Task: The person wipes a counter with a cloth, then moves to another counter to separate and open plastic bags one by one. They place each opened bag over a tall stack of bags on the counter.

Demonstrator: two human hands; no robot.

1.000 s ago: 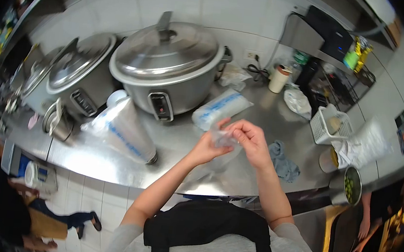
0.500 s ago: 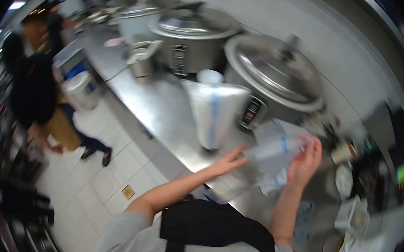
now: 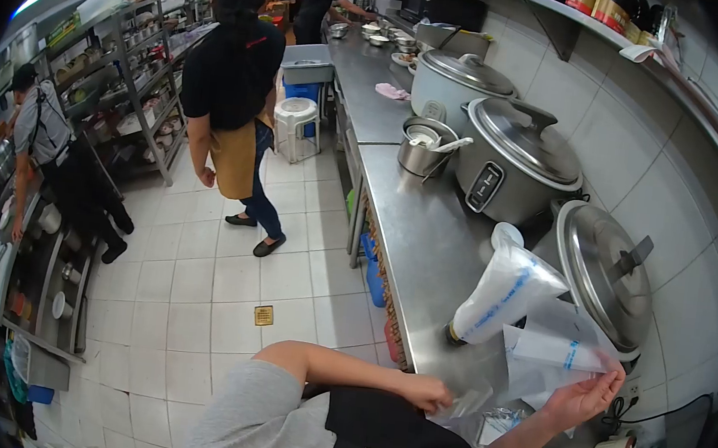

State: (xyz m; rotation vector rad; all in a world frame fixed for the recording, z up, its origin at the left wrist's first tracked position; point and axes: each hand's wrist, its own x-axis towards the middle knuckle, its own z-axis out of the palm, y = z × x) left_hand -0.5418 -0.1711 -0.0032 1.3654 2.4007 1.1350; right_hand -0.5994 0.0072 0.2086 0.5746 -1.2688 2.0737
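My right hand [image 3: 589,397] pinches the edge of a thin, translucent plastic piping bag [image 3: 537,349] with blue print, which fans out over the steel counter. My left hand [image 3: 427,395] is curled closed near the counter's front edge, beside a blurred piece of clear plastic [image 3: 472,401]; what its fingers hold, if anything, is hidden. Another piping bag [image 3: 503,298], cone-shaped with blue print, stands tilted on the counter, wide end up and a dark base beneath. More crumpled clear plastic [image 3: 502,423] lies between my hands.
Large rice cookers [image 3: 520,162] line the wall along the steel counter [image 3: 415,221]. A metal pot [image 3: 425,148] with utensils stands there. A person in an apron [image 3: 238,91] is in the aisle, another bends at the left shelves [image 3: 48,134], and a third works at the far end.
The view has swung left and up, showing more aisle and people. My left hand has drawn back from the piping bag and curled closed; my right hand still holds the bag.
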